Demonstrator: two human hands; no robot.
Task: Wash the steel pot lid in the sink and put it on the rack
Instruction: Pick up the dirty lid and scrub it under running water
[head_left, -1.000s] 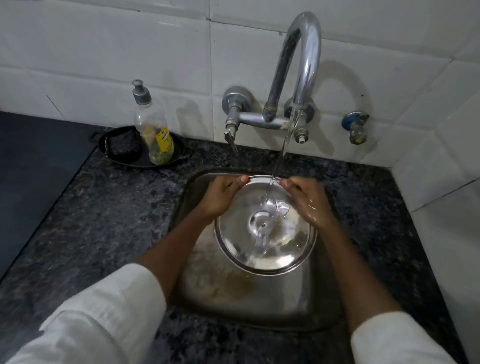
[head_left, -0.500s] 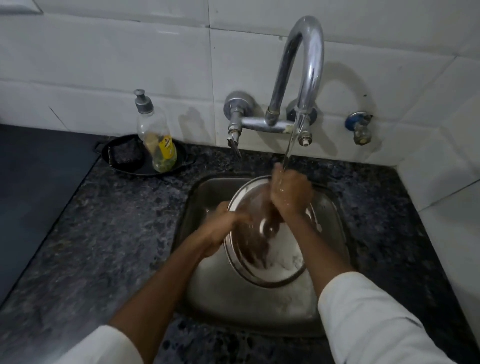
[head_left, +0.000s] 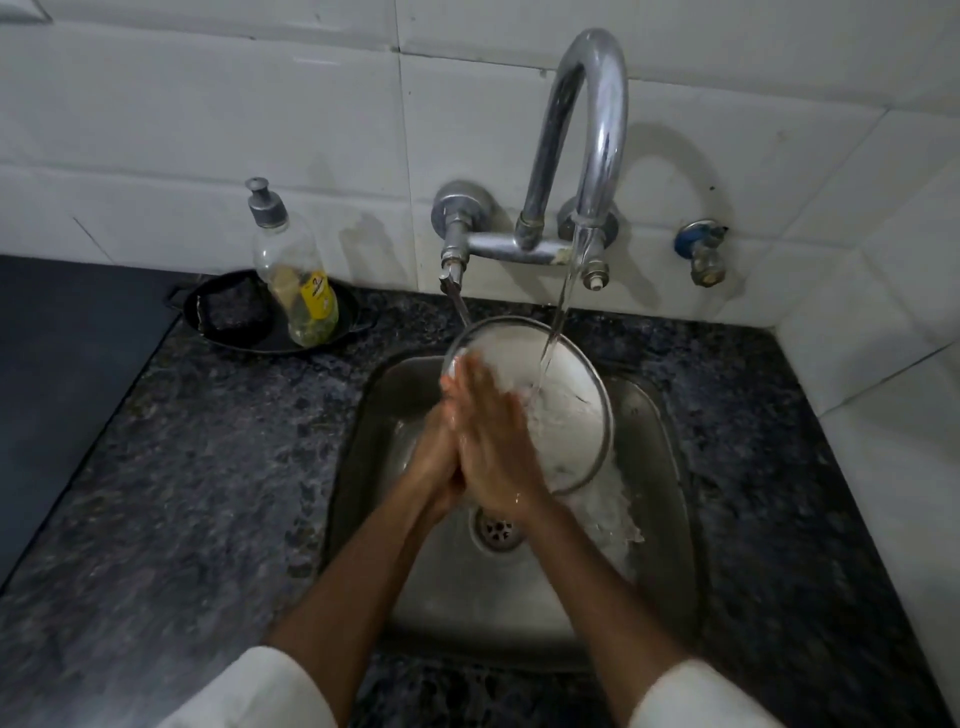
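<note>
The steel pot lid (head_left: 569, 415) stands tilted on edge over the sink (head_left: 654, 467), its pale inner side facing me. Water from the tap (head_left: 592, 135) runs onto that side and spills off its lower rim. My right hand (head_left: 493, 441) lies flat on the left part of the lid, fingers stretched out toward the rim. Beside and partly under it, my left hand (head_left: 434, 457) grips the lid's lower left edge; its fingers are mostly hidden. No rack is in view.
The sink drain (head_left: 497, 529) lies just below my hands. A soap bottle (head_left: 296, 280) stands in a black dish (head_left: 228, 325) with a scrubber at the back left. Dark granite counter (head_left: 208, 467) surrounds the sink; white tiled walls close the back and right.
The lid went from lying flat, knob up, to tilted on edge with its inner side toward me. My right hand moved from the rim onto that side; my left hand shifted to the lower edge.
</note>
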